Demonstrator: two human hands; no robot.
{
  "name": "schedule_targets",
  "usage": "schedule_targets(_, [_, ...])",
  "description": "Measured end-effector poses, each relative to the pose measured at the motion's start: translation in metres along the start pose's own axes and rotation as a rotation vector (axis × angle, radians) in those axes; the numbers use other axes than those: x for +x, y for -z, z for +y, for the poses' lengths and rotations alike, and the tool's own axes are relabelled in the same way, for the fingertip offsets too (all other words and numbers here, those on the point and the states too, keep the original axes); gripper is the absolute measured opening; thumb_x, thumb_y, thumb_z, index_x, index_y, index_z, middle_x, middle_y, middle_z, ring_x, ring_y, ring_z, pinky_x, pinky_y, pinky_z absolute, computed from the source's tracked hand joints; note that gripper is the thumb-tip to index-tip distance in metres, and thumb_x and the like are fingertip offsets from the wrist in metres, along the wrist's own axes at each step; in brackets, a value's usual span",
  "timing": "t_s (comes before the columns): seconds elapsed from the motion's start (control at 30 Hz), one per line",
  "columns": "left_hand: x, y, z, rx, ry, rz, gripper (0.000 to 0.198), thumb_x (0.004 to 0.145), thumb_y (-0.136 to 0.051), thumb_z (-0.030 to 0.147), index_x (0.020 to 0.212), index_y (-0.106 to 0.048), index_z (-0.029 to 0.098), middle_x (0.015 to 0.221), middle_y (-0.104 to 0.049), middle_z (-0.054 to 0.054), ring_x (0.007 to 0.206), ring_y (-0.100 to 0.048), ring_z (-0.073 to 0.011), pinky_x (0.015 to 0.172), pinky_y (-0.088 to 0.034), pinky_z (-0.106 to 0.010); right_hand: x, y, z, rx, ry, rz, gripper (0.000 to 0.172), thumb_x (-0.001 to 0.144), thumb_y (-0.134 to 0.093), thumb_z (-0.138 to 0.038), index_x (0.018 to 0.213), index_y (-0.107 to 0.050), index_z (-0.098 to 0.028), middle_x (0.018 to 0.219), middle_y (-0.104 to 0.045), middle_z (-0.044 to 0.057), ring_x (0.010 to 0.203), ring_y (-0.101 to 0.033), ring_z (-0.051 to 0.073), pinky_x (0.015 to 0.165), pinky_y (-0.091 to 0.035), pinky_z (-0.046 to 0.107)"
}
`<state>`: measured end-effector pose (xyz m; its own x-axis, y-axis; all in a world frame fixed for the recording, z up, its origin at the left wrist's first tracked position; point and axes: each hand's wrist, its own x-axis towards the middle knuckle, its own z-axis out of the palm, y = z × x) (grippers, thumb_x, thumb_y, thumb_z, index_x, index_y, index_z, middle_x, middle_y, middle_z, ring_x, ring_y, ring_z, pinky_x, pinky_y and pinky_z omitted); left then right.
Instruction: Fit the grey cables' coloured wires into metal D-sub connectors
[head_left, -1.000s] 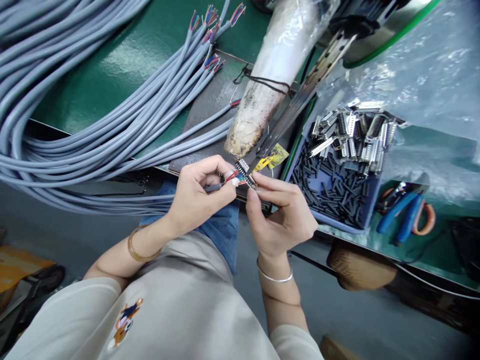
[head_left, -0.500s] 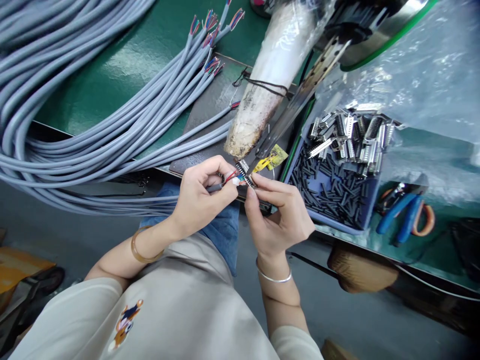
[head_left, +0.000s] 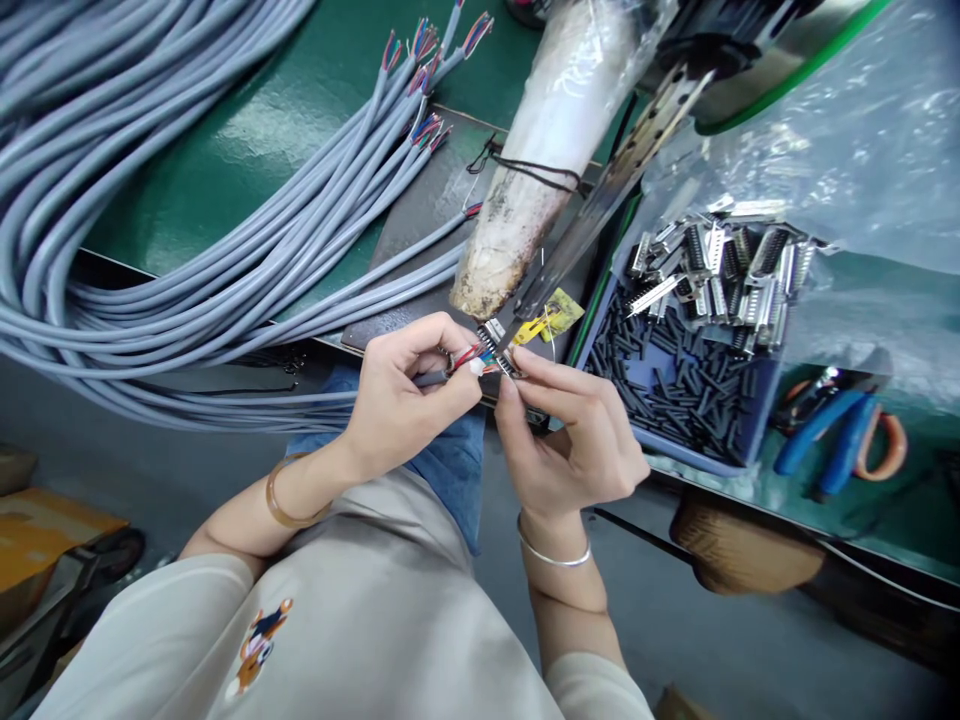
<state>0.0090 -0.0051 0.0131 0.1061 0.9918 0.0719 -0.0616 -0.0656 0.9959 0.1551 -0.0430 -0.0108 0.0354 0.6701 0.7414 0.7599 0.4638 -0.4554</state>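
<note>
My left hand (head_left: 409, 390) is closed around the end of a grey cable (head_left: 429, 378), its thumb and finger pinching near the stripped red, blue and white wires (head_left: 471, 354). In my right hand (head_left: 574, 425), the thumb and fingertips grip one end of a metal multi-pin connector (head_left: 495, 340). The wires reach the connector's pin side; their exact joints are too small to tell. Right above the connector is the dark tip of a soldering iron (head_left: 525, 310), fixed in a stand. A white plastic-wrapped tube (head_left: 517, 200) ends close behind it.
Many grey cables (head_left: 285, 230) with stripped ends lie across the green table (head_left: 247, 110) at left. At right, a blue tray (head_left: 675, 450) holds loose connectors (head_left: 720, 260) and short black sleeves (head_left: 675, 390). Beside it lie blue-handled pliers (head_left: 840, 440). A yellow sponge (head_left: 559, 315) sits behind my hands.
The view has shifted slightly, so the tray and pliers appear farther right. Both hands keep their grip, with the connector still under the iron's tip.
</note>
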Motion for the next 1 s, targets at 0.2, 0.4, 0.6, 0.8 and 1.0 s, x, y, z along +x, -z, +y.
schedule_targets(0.2, [0.0025,0.0044,-0.0065,-0.075,0.090,-0.044,0.019,0.076,-0.075,0.023,0.067,-0.060,0.016,0.074,-0.067,-0.001,0.064,-0.056,-0.0083,0.058,-0.047,-0.019,-0.0046,-0.0007,0.0023,-0.008,0.047,-0.034,0.019,0.083,-0.077,-0.011,0.091,-0.065,-0.023,0.107,-0.081,0.003,0.087,-0.079,0.016,0.075,-0.064,0.027])
schedule_targets(0.4, [0.0020,0.0038,-0.0078,-0.093,0.066,-0.044,0.016,0.078,-0.072,0.018,0.067,-0.061,0.016,0.073,-0.066,0.000,0.063,-0.055,-0.0070,0.057,-0.046,-0.017,-0.0036,-0.0019,0.0024,0.025,-0.013,-0.007,0.020,0.082,-0.078,-0.009,0.091,-0.065,-0.022,0.101,-0.082,0.003,0.086,-0.078,0.016,0.075,-0.063,0.027])
schedule_targets(0.6, [0.0027,0.0037,-0.0049,-0.103,0.047,-0.052,0.016,0.078,-0.074,0.022,0.069,-0.063,0.016,0.074,-0.066,0.000,0.063,-0.056,-0.0078,0.058,-0.047,-0.018,-0.0001,-0.0019,0.0007,0.010,-0.008,0.005,0.020,0.083,-0.078,-0.010,0.094,-0.069,-0.024,0.102,-0.081,0.001,0.088,-0.079,0.018,0.079,-0.065,0.030])
schedule_targets(0.8, [0.0023,0.0054,-0.0065,-0.099,0.073,-0.054,0.014,0.077,-0.074,0.022,0.068,-0.063,0.016,0.073,-0.067,-0.001,0.065,-0.058,-0.0087,0.058,-0.048,-0.019,-0.0024,-0.0021,0.0005,-0.027,0.031,-0.005,0.018,0.085,-0.077,-0.013,0.088,-0.064,-0.024,0.100,-0.082,0.001,0.082,-0.078,0.016,0.071,-0.064,0.027])
schedule_targets(1.0, [0.0021,0.0030,-0.0049,-0.096,0.068,-0.033,0.014,0.076,-0.072,0.018,0.066,-0.061,0.016,0.071,-0.064,0.000,0.062,-0.054,-0.0072,0.056,-0.046,-0.017,-0.0030,-0.0024,0.0008,-0.021,0.045,0.001,0.018,0.083,-0.079,-0.012,0.088,-0.064,-0.022,0.101,-0.082,0.003,0.083,-0.079,0.015,0.073,-0.064,0.026])
